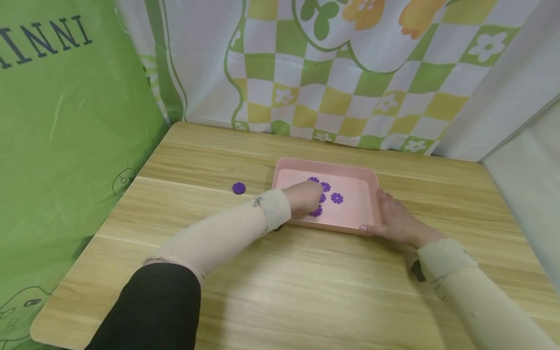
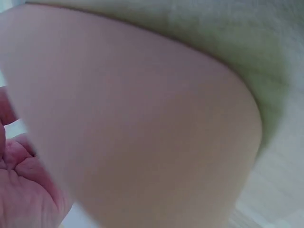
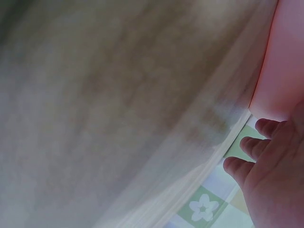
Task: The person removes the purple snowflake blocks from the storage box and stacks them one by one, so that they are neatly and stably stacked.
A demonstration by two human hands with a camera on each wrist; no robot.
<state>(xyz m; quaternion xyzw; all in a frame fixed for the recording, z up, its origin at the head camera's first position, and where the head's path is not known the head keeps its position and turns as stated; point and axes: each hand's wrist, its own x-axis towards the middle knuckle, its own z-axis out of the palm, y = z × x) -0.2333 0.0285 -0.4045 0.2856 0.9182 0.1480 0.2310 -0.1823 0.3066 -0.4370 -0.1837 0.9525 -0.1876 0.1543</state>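
Note:
In the head view a shallow pink tray (image 1: 356, 187) stands on the table with several purple flower-shaped discs (image 1: 337, 198) inside. My left hand (image 1: 306, 197) reaches over its left front edge, fingers bent down among the discs. Those fingertips are hidden, so whether a disc is pinched does not show. The left wrist view has the tray wall (image 2: 142, 118) covering part of that hand. With thumb at the front edge and fingers along the right side, my right hand (image 1: 400, 221) holds the tray's front right corner. Its fingers (image 3: 254, 147) lie by the pink wall in the right wrist view.
More purple discs (image 1: 238, 188), seemingly stacked, lie on the wooden table (image 1: 280, 291) left of the tray. A checked curtain (image 1: 337, 97) hangs along the back edge, and a green cloth (image 1: 65, 146) borders the left side.

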